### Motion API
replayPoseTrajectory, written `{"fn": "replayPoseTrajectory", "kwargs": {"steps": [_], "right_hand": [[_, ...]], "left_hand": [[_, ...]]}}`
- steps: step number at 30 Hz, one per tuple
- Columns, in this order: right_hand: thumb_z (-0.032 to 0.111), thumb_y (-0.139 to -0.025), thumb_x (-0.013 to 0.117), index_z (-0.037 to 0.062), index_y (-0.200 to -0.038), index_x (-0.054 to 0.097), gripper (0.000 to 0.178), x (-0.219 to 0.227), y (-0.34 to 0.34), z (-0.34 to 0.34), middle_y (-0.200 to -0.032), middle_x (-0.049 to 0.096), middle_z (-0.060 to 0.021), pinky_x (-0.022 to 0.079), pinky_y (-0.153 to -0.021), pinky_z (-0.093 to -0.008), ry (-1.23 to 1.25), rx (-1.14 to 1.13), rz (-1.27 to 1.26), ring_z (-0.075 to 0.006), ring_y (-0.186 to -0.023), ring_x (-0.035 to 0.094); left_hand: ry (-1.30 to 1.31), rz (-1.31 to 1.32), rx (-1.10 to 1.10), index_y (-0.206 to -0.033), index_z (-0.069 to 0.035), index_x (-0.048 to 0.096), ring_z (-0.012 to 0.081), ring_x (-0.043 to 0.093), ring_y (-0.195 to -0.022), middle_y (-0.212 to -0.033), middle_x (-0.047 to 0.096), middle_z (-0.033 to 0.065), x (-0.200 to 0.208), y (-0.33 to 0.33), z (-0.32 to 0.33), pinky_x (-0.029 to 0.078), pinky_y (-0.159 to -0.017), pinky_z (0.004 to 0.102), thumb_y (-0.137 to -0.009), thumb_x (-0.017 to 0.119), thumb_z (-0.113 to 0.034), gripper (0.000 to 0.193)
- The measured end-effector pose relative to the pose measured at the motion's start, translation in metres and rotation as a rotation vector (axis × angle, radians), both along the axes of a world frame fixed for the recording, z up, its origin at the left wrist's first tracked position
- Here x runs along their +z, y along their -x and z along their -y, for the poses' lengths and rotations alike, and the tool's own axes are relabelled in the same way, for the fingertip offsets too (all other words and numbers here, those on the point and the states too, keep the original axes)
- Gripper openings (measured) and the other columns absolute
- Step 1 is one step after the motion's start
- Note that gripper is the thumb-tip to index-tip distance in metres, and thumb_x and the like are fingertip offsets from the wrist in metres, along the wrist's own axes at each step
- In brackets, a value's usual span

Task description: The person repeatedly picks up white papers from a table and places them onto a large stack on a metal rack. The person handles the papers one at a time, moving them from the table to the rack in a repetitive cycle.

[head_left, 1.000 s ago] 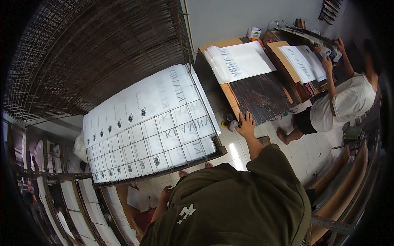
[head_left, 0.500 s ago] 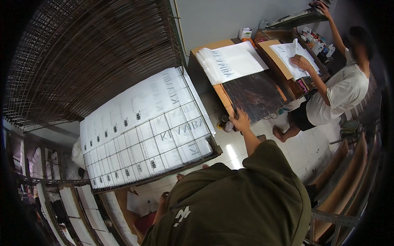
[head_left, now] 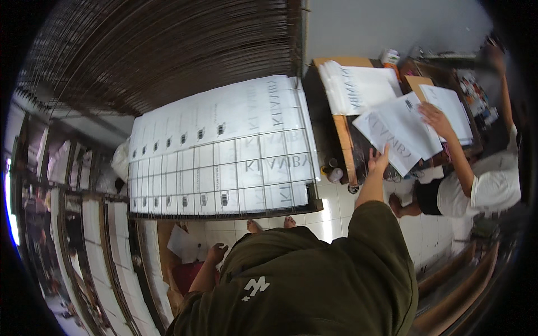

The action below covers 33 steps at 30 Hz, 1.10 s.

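My right hand [head_left: 379, 160] reaches up to the lower left edge of a white printed plastic bag [head_left: 399, 131]. Its fingers are apart, and the tips meet or overlap that edge; a firm grip does not show. A co-worker's hand [head_left: 434, 117] lies on the bag's upper right part, and the bag slants over the table's dark top. Low by my left side hangs my left hand [head_left: 217, 253], empty, with loosely bent fingers apart. In front of me, a wire drying rack [head_left: 263, 211] carries several overlapping white printed bags [head_left: 196, 126].
A stack of white printed bags [head_left: 367, 84] lies on the wooden table [head_left: 344, 140]. The co-worker [head_left: 493, 179] stands at the right beside a printing station with more white sheets [head_left: 448, 109]. Raised wire shelves [head_left: 168, 50] hang over the rack; shelving [head_left: 101, 252] stands at left.
A printed bag now extends from the co-worker's station over the table towards me. My right hand has left the table's edge and reached the bag. My left hand has come further into view.
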State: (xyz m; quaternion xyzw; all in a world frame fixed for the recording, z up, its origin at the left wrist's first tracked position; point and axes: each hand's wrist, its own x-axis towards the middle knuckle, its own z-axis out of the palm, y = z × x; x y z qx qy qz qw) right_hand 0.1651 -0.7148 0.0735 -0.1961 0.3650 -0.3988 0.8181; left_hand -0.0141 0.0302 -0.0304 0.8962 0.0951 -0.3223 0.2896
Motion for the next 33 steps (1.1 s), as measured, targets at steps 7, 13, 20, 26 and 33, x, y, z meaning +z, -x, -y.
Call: {"fn": "replayPoseTrajectory", "kwargs": {"steps": [7,13,20,26,33], "right_hand": [[-0.005,-0.070,0.049,-0.0040,-0.109,0.049,0.038,0.006,-0.033,-0.030,-0.100,0.056,-0.0128,0.047,-0.069,-0.0337,0.456,-0.142,-0.294,-0.0217,-0.081,0.056],[-0.007,-0.072,0.053,0.0009,-0.122,0.042,0.052,0.170,-0.079,-0.096,-0.101,0.054,-0.0137,0.045,-0.075,-0.0280,1.163,0.079,-0.355,-0.0194,-0.086,0.053],[-0.011,-0.076,0.051,0.0062,-0.120,0.049,0.048,0.291,-0.127,-0.281,-0.109,0.055,-0.0025,0.041,-0.070,-0.0205,1.763,0.835,0.148,-0.0118,-0.083,0.054],[-0.012,-0.064,0.044,0.0046,-0.124,0.050,0.062,0.372,-0.114,-0.494,-0.118,0.055,-0.0048,0.035,-0.052,-0.0160,1.729,1.827,0.210,-0.0013,-0.059,0.042],[-0.011,-0.062,0.041,0.0065,-0.127,0.048,0.067,0.409,-0.091,-0.714,-0.127,0.048,-0.0095,0.041,-0.069,-0.0179,1.893,2.423,0.442,-0.0073,-0.085,0.051]], "left_hand": [[-0.020,-0.008,0.100,-0.115,-0.004,0.053,0.0324,0.061,-0.091,-0.095,0.064,0.0184,0.069,0.000,0.047,0.047,-0.078,0.0391,-0.078,0.058,-0.046,0.056],[-0.034,-0.043,0.145,-0.115,-0.007,0.054,0.0310,0.060,-0.092,-0.095,0.064,0.0171,0.051,0.015,0.035,0.046,-0.081,0.0378,-0.076,0.058,-0.050,0.058],[0.075,-0.028,0.346,-0.115,-0.007,0.054,0.0314,0.058,-0.096,-0.100,0.063,0.0169,0.059,0.021,0.013,0.044,-0.084,0.0391,-0.076,0.055,-0.051,0.058],[0.182,-0.005,0.654,-0.115,-0.006,0.055,0.0309,0.056,-0.102,-0.108,0.060,0.0172,0.012,0.060,-0.054,0.043,-0.089,0.0368,-0.071,0.059,-0.048,0.061],[0.083,-0.166,0.975,-0.112,-0.009,0.057,0.0310,0.052,-0.108,-0.116,0.056,0.0152,0.001,0.139,-0.144,0.042,-0.090,0.0394,-0.076,0.057,-0.047,0.053]]}}
